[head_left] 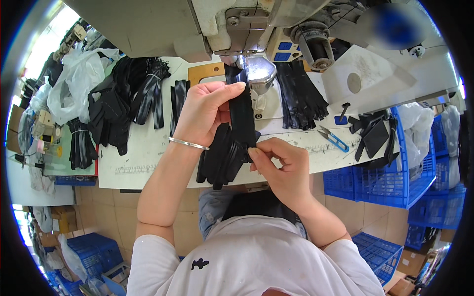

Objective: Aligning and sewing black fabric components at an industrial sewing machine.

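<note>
A flat black strip [241,116] runs from under the head of a sewing machine [243,34] toward me. Near its upper part, my left hand [210,106] pinches it between thumb and fingers. Lower down, my right hand [284,165] pinches the strip's near end with thumb and forefinger. Below my left wrist, a bunch of black strips [219,158] hangs over the table's front edge, close to the held strip. Whether the bunch is joined to the held strip, I cannot tell.
Bundles of black strips [301,96] lie right of the machine, with more black pieces [111,98] at left. Blue-handled thread snips [335,139] rest on the white table [143,170]. A blue crate [377,185] stands against its right side. A clear plastic bag [74,89] sits at far left.
</note>
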The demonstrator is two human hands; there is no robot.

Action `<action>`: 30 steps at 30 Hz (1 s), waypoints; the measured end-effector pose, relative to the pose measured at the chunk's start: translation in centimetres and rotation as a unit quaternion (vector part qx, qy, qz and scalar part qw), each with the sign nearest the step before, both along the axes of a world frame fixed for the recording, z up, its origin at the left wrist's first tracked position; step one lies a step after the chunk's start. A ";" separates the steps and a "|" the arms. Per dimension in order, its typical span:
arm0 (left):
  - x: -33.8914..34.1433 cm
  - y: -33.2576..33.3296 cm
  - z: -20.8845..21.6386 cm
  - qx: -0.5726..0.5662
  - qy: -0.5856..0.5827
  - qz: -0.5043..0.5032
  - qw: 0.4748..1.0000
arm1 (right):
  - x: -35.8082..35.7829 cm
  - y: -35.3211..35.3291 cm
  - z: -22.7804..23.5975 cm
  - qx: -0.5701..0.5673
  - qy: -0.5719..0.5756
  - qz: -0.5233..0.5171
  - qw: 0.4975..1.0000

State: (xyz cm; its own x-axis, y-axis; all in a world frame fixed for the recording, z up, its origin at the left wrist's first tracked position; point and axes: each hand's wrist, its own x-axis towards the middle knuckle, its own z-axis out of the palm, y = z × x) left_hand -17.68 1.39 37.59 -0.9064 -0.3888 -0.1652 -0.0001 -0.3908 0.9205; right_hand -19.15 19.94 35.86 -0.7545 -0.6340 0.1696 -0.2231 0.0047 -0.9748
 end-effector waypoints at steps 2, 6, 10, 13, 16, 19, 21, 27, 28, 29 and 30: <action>0.0 0.2 0.3 0.004 0.002 -0.004 1.000 | 0.0 0.1 0.0 -0.002 -0.005 0.000 1.000; 0.0 0.1 0.4 0.010 0.005 -0.017 1.000 | 0.0 0.0 -0.2 0.002 -0.012 -0.002 1.000; 0.0 -0.1 -0.1 0.014 0.000 -0.010 1.000 | 0.1 -0.1 -0.1 0.007 -0.002 -0.003 1.000; 0.1 -0.1 -0.6 0.008 0.017 -0.010 1.000 | 0.1 -0.1 -0.6 0.002 -0.001 -0.005 1.000; 0.7 0.6 -1.2 -0.056 0.001 -0.001 0.998 | -0.5 -0.5 -1.0 0.007 -0.009 -0.026 1.000; 3.2 2.4 -2.2 0.059 -0.029 -0.082 0.994 | -1.0 -0.9 -1.5 -0.003 0.044 -0.031 0.999; 4.3 3.6 -1.6 0.209 -0.017 -0.056 0.976 | -1.3 -1.1 -1.8 0.005 0.068 -0.031 0.997; 5.0 4.1 -3.2 0.073 0.014 -0.012 0.997 | -1.1 -1.2 -1.8 -0.017 0.043 -0.015 0.999; 4.8 3.9 -3.0 0.008 0.009 -0.008 1.000 | -1.3 -1.3 -1.7 -0.011 0.025 -0.013 1.000; 4.8 3.8 -3.2 0.010 0.009 -0.005 1.000 | -1.6 -1.2 -1.5 -0.009 0.025 -0.010 1.000; 4.7 3.9 -3.5 0.013 0.019 -0.002 1.000 | -2.1 -0.9 -1.1 0.008 -0.045 0.017 0.999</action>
State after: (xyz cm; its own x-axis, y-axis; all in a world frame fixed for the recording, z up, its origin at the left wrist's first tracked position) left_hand -12.93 5.24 34.05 -0.9138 -0.3812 -0.1402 0.0338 -0.4155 0.9090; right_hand -21.25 19.04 34.72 -0.7438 -0.6621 0.0921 -0.1348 0.0136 -0.9908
